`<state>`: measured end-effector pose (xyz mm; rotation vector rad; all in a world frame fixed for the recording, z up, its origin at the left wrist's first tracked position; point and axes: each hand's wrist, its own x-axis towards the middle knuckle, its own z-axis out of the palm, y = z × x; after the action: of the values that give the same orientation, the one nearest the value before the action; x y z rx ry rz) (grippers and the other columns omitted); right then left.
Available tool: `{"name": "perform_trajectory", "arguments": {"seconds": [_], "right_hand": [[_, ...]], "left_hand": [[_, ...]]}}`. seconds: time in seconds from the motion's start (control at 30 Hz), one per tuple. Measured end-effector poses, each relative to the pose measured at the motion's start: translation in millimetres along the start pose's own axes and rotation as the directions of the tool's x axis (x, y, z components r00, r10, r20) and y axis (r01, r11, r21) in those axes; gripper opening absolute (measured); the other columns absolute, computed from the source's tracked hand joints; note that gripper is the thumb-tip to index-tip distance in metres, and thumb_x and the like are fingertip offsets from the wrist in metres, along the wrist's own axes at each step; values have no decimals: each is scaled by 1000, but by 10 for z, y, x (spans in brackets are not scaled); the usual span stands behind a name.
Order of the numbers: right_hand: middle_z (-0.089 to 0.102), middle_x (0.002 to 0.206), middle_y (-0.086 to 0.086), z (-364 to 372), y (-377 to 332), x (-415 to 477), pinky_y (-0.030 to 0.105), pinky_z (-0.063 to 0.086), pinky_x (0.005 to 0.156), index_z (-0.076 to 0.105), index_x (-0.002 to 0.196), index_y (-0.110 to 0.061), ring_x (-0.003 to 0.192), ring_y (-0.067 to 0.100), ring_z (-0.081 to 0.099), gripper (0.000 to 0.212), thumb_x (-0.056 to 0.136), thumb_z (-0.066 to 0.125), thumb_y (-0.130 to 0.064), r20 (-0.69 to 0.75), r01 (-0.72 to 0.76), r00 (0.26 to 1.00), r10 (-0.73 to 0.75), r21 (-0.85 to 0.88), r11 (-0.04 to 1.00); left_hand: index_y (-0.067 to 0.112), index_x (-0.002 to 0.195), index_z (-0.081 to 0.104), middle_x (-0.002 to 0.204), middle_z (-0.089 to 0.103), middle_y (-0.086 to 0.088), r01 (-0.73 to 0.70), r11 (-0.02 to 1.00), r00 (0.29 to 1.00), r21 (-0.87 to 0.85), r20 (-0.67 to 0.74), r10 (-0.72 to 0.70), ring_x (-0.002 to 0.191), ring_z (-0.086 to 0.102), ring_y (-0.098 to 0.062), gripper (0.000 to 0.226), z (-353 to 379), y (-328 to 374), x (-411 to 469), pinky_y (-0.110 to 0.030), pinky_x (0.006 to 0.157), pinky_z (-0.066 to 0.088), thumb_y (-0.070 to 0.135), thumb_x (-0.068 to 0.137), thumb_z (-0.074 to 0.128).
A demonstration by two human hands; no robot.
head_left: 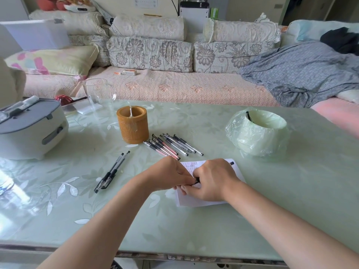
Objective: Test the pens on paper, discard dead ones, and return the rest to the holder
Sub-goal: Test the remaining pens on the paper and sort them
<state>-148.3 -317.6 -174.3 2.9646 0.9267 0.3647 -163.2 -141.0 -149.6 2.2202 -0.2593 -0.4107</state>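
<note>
Pen [196, 180] mostly hidden (paper [196, 203] txt illegible).

The table [194, 226] is pale green with white leaves. The holder [132, 127] is amber-brown, the bin bag [252, 136] milky green, the paper [196, 202] white. The pens [171, 145] are clear with black caps, some red inside. The cushions [149, 53] carry grey flowers on cream.

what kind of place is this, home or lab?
Most likely a home living room: a cushioned floral sofa with a pillow and a rumpled blanket sits behind the glass-topped table.
</note>
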Motion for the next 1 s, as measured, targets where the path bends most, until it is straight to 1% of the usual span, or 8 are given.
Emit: {"name": "perform_trajectory", "arguments": {"seconds": [0.17, 0.43, 0.53, 0.6, 0.67, 0.73, 0.9, 1.0], "right_hand": [[41, 47, -1, 0, 4, -26, 27, 28, 49, 49, 56, -15, 56, 23, 49, 70, 63, 16, -77, 18, 2, 1000, -2, -15, 1000], [50, 53, 0, 26, 9, -13, 29, 26, 49, 49, 58, -17, 58, 23, 49, 69, 67, 17, -77, 16, -45, 999, 45, 48, 998], [58, 66, -6, -14, 50, 25, 30, 28, 52, 54, 75, -23, 65, 20, 53, 57, 78, 37, -77, 56, -53, 997, 45, 155, 986], [52, 68, -11, -10, 73, 62, 30, 34, 57, 54, 90, -26, 68, 17, 51, 38, 83, 54, -63, 92, -101, 993, 75, 318, 943], [53, 76, -11, 39, 121, 118, 32, 43, 67, 52, 101, -25, 75, 16, 53, 20, 86, 59, -35, 99, -132, 990, 97, 463, 876], [54, 94, -6, 81, 186, 170, 29, 44, 77, 54, 107, -23, 85, 14, 53, 25, 83, 52, -12, 94, -146, 989, 113, 518, 843], [47, 94, -4, 149, 291, 264, 18, 36, 76, 69, 105, -17, 81, 10, 50, 20, 91, 57, -9, 70, -167, 986, 152, 504, 847], [48, 88, -5, 176, 272, 342, 20, 38, 75, 71, 107, -17, 77, 11, 50, 23, 88, 63, -7, 32, -181, 981, 191, 504, 844]], "left_hand": [[21, 71, 79, 64, 69, -2, -15, 996, 996, 87, -91, 23, 53, 48, -8, 6, 89, 23, -2, -23, 55, 44, 26, 74, 76], [17, 70, 78, 62, 72, 2, -14, 999, 994, 42, -111, 19, 54, 63, -2, 10, 73, 21, 35, -21, 59, 54, 24, 75, 75], [17, 70, 77, 64, 72, 0, -32, 995, 990, 91, -133, 44, 55, 64, -6, 14, 43, 21, 60, -22, 55, 54, 25, 79, 69], [19, 71, 74, 67, 72, 0, -16, 994, 980, 113, -198, 39, 59, 65, -12, 15, -9, 1, 116, -27, 58, 55, 25, 81, 66], [19, 71, 71, 70, 71, 0, -2, 990, 958, 138, -285, 42, 65, 65, -17, 16, -72, -55, 189, -33, 63, 55, 25, 85, 64], [20, 72, 67, 73, 69, 0, 7, 988, 929, 156, -367, 51, 68, 62, -19, 18, -144, -121, 237, -32, 63, 51, 24, 88, 63], [24, 86, 65, 79, 64, 7, 13, 977, 893, 211, -443, 83, 70, 55, -11, 8, -253, -291, 229, -20, 58, 41, 25, 92, 60], [20, 108, 64, 100, 66, 0, 138, 920, 864, 367, -499, 70, 88, 60, -19, 17, -306, -471, 233, -30, 72, 49, 20, 94, 54]]}}
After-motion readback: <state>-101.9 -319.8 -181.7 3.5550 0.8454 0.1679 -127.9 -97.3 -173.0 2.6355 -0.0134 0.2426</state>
